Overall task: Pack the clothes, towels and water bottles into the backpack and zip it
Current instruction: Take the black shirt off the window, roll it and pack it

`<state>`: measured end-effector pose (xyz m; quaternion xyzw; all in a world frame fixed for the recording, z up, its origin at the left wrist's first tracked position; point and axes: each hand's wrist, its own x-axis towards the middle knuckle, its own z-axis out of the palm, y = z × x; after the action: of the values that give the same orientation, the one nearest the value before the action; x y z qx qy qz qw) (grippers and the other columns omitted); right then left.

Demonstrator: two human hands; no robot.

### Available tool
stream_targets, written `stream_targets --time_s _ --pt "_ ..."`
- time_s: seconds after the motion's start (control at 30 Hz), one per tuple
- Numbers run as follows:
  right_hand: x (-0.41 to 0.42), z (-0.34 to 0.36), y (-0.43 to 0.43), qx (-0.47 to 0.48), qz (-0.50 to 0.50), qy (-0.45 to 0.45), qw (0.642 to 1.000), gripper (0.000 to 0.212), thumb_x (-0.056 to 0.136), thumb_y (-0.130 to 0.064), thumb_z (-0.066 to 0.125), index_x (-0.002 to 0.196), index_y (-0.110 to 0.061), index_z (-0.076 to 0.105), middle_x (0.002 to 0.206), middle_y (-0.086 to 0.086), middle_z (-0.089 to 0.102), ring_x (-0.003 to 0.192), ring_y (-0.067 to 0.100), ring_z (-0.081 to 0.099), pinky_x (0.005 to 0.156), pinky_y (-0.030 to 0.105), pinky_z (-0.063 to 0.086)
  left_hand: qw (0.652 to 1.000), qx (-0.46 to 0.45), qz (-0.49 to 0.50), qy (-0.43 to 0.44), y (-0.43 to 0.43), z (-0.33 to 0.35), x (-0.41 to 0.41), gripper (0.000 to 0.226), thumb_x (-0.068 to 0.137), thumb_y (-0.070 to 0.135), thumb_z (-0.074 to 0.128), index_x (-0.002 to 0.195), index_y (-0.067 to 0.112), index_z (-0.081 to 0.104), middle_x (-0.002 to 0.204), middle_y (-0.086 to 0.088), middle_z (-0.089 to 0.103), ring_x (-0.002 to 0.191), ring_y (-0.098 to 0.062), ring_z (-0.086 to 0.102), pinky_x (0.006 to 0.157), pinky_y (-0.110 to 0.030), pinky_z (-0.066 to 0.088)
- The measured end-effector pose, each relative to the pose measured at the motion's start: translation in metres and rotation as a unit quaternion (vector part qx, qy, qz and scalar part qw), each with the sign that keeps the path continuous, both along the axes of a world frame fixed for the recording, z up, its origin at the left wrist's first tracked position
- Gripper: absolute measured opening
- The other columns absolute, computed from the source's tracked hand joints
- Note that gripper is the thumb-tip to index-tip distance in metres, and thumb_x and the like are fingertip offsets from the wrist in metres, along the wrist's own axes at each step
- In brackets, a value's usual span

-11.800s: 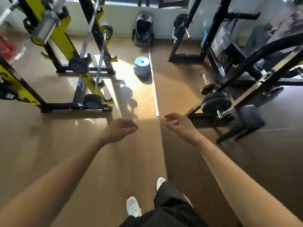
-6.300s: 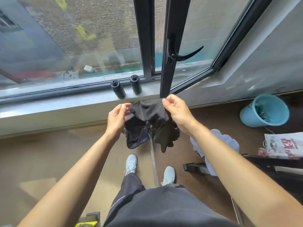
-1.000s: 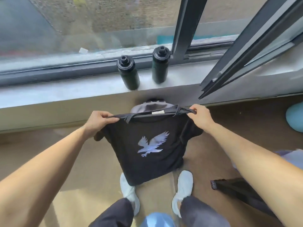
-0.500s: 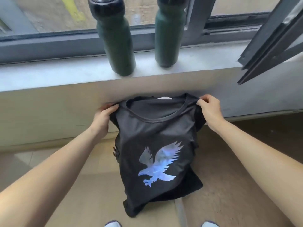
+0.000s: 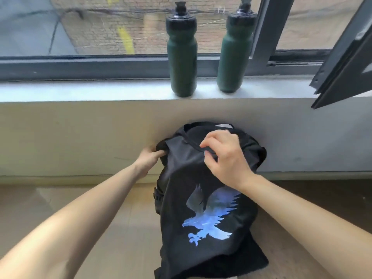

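A black T-shirt (image 5: pixel 203 200) with a blue eagle print lies draped over the backpack (image 5: pixel 158 195), which leans against the wall under the window sill. Only a dark side strap of the backpack shows at the shirt's left edge. My left hand (image 5: pixel 149 160) grips the shirt's left shoulder. My right hand (image 5: pixel 226 158) is over the neckline, its fingers curled and pinching the collar. Two dark green water bottles stand upright on the sill: the left bottle (image 5: pixel 182 55) and the right bottle (image 5: pixel 233 51), both above and behind my hands.
The window sill (image 5: pixel 100 90) runs across the view above the pale wall. An open dark window frame (image 5: pixel 342 63) juts inward at the upper right. Brown floor (image 5: pixel 124 228) lies on both sides of the backpack.
My right hand has let go of the shirt's right shoulder and moved left onto the collar. The left hand keeps its hold. The shirt has settled lower over the backpack and the view is closer.
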<state>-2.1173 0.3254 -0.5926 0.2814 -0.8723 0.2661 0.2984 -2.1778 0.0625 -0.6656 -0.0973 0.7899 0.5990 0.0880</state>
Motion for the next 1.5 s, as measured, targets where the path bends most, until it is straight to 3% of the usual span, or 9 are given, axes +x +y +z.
stream_targets --time_s 0.17,0.3,0.57,0.73,0.83,0.9,1.07,1.17,1.5 --pt "-0.012 -0.003 -0.049 0.165 0.059 -0.069 0.982 0.033 0.087 -0.016 0.065 0.120 -0.012 0.069 0.132 0.004 0.065 0.126 0.027 0.056 0.100 0.044 0.044 0.996 -0.020 0.042 0.078 -0.020 0.022 0.016 0.018 0.100 0.014 0.065 0.082 0.017 0.070 0.064 0.010 0.067 0.071 -0.018 0.059 0.055 -0.017 0.047" --pt "-0.029 -0.006 -0.065 0.300 0.029 -0.150 0.942 0.047 0.104 -0.032 0.046 0.150 -0.025 0.045 0.161 0.000 0.037 0.152 0.024 0.024 0.119 0.043 0.019 0.975 -0.178 0.016 0.131 -0.042 0.041 0.027 0.027 0.085 0.051 0.076 0.083 0.024 0.075 0.073 0.010 0.073 0.072 -0.013 0.068 0.063 -0.032 0.057" --pt "-0.034 -0.016 -0.077 0.388 -0.043 -0.214 0.895 0.067 0.097 -0.029 0.045 0.159 -0.034 0.021 0.171 0.005 0.000 0.156 0.028 -0.009 0.124 0.053 0.003 0.912 -0.370 -0.157 -0.079 -0.083 0.069 0.065 0.020 0.074 0.032 0.089 0.078 0.020 0.073 0.077 -0.001 0.072 0.073 -0.020 0.070 0.058 -0.024 0.052" --pt "-0.027 -0.021 -0.082 0.391 -0.062 -0.210 0.894 0.073 0.095 -0.027 0.047 0.160 -0.035 0.015 0.171 0.005 -0.002 0.156 0.029 -0.009 0.124 0.053 0.004 0.983 -0.177 -0.040 -0.033 -0.122 0.078 0.084 0.014 0.084 0.023 0.085 0.087 0.012 0.079 0.067 0.010 0.073 0.066 -0.003 0.068 0.061 -0.012 0.051" --pt "-0.026 -0.017 -0.084 0.378 -0.063 -0.220 0.897 0.077 0.093 -0.023 0.049 0.160 -0.035 0.014 0.171 0.004 -0.002 0.156 0.027 -0.007 0.125 0.051 0.004 0.999 -0.034 0.000 -0.001 -0.127 0.084 0.090 0.024 0.091 0.024 0.079 0.110 0.011 0.076 0.101 -0.003 0.081 0.103 -0.020 0.075 0.095 -0.035 0.059" --pt "-0.021 -0.013 -0.085 0.359 -0.060 -0.244 0.899 0.078 0.092 -0.022 0.050 0.160 -0.035 0.015 0.171 0.004 -0.001 0.156 0.026 -0.006 0.125 0.050 0.004 0.999 0.004 0.019 0.035 -0.122 0.091 0.093 0.026 0.094 0.026 0.076 0.115 0.010 0.074 0.107 -0.007 0.080 0.106 -0.027 0.075 0.093 -0.042 0.061" --pt "0.024 0.002 -0.102 0.104 -0.049 -0.234 0.965 0.049 0.088 -0.038 0.063 0.136 -0.033 0.055 0.134 -0.006 0.051 0.127 0.020 0.038 0.104 0.040 0.028 0.994 0.003 0.017 0.109 -0.097 0.120 0.102 0.025 0.095 0.024 0.075 0.109 0.005 0.070 0.096 -0.005 0.077 0.083 -0.016 0.073 0.066 -0.030 0.059" --pt "0.062 0.008 -0.121 -0.007 0.017 -0.307 0.952 0.040 0.085 -0.046 0.071 0.120 -0.030 0.062 0.104 -0.011 0.056 0.096 0.007 0.055 0.093 0.033 0.047 0.992 -0.006 -0.018 0.122 -0.081 0.135 0.116 0.019 0.093 0.017 0.077 0.104 0.004 0.071 0.090 -0.004 0.077 0.077 -0.011 0.073 0.060 -0.024 0.056" --pt "0.077 0.040 -0.022 0.178 -0.044 -0.438 0.880 0.055 0.093 -0.031 0.063 0.146 -0.021 0.049 0.135 0.003 0.060 0.118 0.018 0.058 0.102 0.031 0.045 0.987 -0.110 -0.021 0.113 0.017 0.110 0.120 0.017 0.084 0.018 0.076 0.096 0.015 0.063 0.093 -0.006 0.068 0.086 -0.027 0.071 0.066 -0.042 0.065"
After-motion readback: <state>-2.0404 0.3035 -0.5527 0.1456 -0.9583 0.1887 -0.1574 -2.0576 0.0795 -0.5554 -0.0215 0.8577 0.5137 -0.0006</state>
